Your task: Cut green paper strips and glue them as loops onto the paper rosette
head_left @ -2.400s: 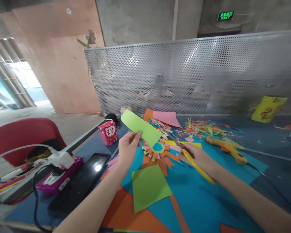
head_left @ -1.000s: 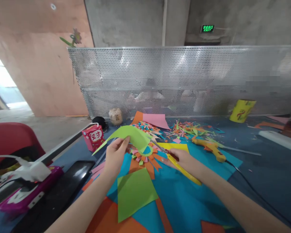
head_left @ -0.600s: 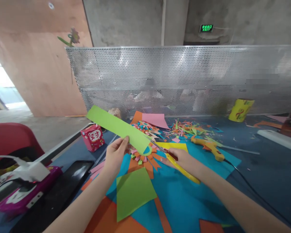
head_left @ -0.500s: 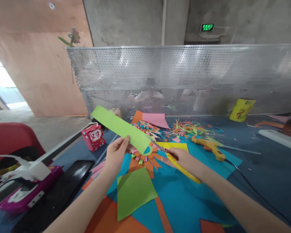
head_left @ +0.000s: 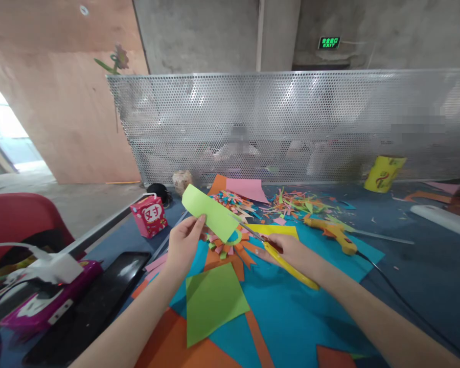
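Note:
My left hand (head_left: pixel 186 237) pinches a light green paper strip (head_left: pixel 210 212) between thumb and fingers, holding it above the table. The strip's far left end bends away from me. Yellow-handled scissors (head_left: pixel 287 263) are in my right hand (head_left: pixel 287 250), their blades pointing left at the strip's right edge. Whether the blades have cut into it I cannot tell. Just below the strip lies a paper flower (head_left: pixel 230 249) with fringed green, pink and orange pieces, partly hidden. Nearer me a green paper square (head_left: pixel 216 304) rests on blue paper (head_left: pixel 291 312) and orange paper (head_left: pixel 176 340).
A yellow hot glue gun (head_left: pixel 335 236) with a cord lies to the right. Paper scraps (head_left: pixel 297 202) are heaped behind. On the left are a red drink carton (head_left: pixel 149 215), a black phone (head_left: pixel 124 271) and a purple power strip (head_left: pixel 53 301). A perforated metal panel (head_left: pixel 253 112) borders the back.
The green strip's far end has bent back, so it looks shorter than before. Both hands and the scissors hold nearly the same positions.

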`<state>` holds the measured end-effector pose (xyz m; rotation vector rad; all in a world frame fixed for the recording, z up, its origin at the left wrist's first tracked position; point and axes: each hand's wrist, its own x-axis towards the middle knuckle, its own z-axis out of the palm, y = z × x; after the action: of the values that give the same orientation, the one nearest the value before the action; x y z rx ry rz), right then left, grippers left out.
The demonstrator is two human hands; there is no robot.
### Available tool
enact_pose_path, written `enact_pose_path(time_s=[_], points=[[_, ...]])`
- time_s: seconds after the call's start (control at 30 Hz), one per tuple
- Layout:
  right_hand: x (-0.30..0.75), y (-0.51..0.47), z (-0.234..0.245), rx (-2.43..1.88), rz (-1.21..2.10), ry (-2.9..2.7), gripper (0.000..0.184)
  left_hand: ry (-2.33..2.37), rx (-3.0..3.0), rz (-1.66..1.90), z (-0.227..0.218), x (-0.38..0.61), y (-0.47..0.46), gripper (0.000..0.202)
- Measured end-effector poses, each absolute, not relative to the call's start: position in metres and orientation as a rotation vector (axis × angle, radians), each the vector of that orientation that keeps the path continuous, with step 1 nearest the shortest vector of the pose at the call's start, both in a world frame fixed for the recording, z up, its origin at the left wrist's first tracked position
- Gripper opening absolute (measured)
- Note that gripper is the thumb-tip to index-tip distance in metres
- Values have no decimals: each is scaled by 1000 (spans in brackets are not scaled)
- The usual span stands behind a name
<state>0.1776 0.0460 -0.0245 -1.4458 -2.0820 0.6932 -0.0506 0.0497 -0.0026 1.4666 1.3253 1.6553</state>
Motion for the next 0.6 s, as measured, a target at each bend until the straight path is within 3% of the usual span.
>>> enact_pose_path(time_s=[0.6], points=[[174,35,-14,-1428,797,-2034,31,1355,1462,1641,-2,-50,49,26]])
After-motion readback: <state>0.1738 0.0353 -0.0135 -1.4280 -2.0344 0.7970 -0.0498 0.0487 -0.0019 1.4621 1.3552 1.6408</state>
